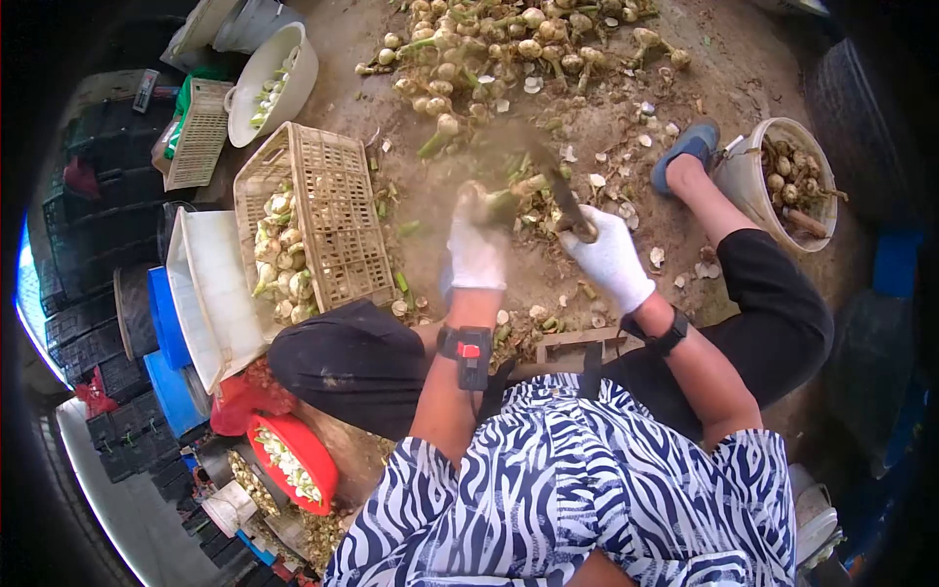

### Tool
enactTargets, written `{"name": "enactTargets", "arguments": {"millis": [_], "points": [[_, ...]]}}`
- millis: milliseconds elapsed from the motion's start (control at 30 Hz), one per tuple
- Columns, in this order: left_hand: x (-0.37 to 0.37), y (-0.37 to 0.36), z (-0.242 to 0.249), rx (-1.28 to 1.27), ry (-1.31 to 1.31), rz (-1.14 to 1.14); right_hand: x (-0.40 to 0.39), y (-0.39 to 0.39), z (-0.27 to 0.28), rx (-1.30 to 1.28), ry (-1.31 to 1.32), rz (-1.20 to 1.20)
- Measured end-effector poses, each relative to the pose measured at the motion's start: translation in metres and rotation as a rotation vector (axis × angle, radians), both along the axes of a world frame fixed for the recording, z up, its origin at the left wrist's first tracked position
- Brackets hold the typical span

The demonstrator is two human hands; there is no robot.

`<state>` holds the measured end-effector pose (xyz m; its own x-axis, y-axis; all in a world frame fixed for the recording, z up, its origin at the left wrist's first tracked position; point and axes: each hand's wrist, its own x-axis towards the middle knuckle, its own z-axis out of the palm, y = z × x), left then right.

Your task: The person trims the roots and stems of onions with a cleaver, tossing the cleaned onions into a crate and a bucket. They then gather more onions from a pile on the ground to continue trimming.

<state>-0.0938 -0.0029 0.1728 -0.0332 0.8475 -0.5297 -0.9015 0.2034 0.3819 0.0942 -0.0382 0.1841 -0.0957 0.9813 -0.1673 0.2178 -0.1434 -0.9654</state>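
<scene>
My left hand point(477, 245), in a white glove and smeared by motion, is closed round a garlic bulb with a thick green stem point(502, 206). The bulb itself is mostly hidden and blurred. In my right hand point(608, 259), also gloved, is the handle of a knife point(561, 186). Its long dark blade points up and to the left, close to the cut stems between my hands. Beyond them, a heap of garlic bulbs point(533, 44) with stems lies on the dirt floor, among scattered peels and stalk pieces.
A beige plastic crate point(342, 220) tipped on its side holds trimmed bulbs at left. Behind it are a white basin point(303, 83) and a smaller crate point(201, 137). A red basin point(318, 460) stands lower left. A white bucket point(736, 181) with bulbs is at right, beside my foot.
</scene>
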Motion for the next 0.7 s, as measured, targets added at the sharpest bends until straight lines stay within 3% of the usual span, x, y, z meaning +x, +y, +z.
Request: {"name": "enactTargets", "arguments": {"millis": [33,67,133,167,200,233,267,300,333,400,467,533,600,633,700], "points": [[0.005,0.002,0.001,0.015,-0.022,0.01,-0.005,0.003,-0.007,0.05,-0.046,-0.002],[0.007,0.002,0.003,0.03,-0.039,0.023,-0.009,0.005,-0.014,-0.077,0.046,0.014],[-0.011,0.009,0.022,0.036,-0.067,0.078,0.001,0.004,-0.065,0.107,-0.306,0.168],[-0.025,0.016,0.036,0.035,-0.096,0.122,0.006,0.0,-0.082,-0.097,-0.278,0.124],[-0.036,0.023,0.06,0.013,0.061,0.229,0.01,-0.01,-0.09,-0.307,-0.251,0.084],[-0.053,0.031,0.082,-0.012,0.213,0.343,0.015,-0.009,-0.091,-0.278,-0.266,0.07],[-0.102,0.038,0.078,0.231,0.039,0.301,0.017,-0.01,-0.092,-0.261,-0.283,0.054],[-0.111,0.044,0.105,0.292,-0.138,0.494,0.017,-0.004,-0.072,-0.298,-0.214,0.035],[-0.144,0.035,0.103,0.486,-0.446,0.289,0.018,0.005,-0.049,-0.376,-0.201,0.038],[-0.183,0.062,0.064,0.326,-0.117,0.355,0.02,0.016,-0.029,-0.367,-0.105,-0.024],[-0.236,0.102,-0.074,0.193,0.424,0.151,0.021,0.023,-0.036,-0.22,-0.07,-0.086],[-0.165,0.139,-0.074,-0.058,1.033,-0.187,0.022,0.03,-0.03,-0.317,-0.087,-0.114],[-0.148,0.177,-0.115,-0.02,1.718,-0.338,0.028,0.027,-0.038,-0.256,-0.167,-0.117],[-0.146,0.197,-0.131,-0.03,1.706,-0.359,0.029,0.03,-0.036,-0.278,-0.176,-0.121],[-0.14,0.235,-0.161,-0.11,2.086,-0.577,0.027,0.039,-0.025,-0.341,-0.246,-0.104]]}}
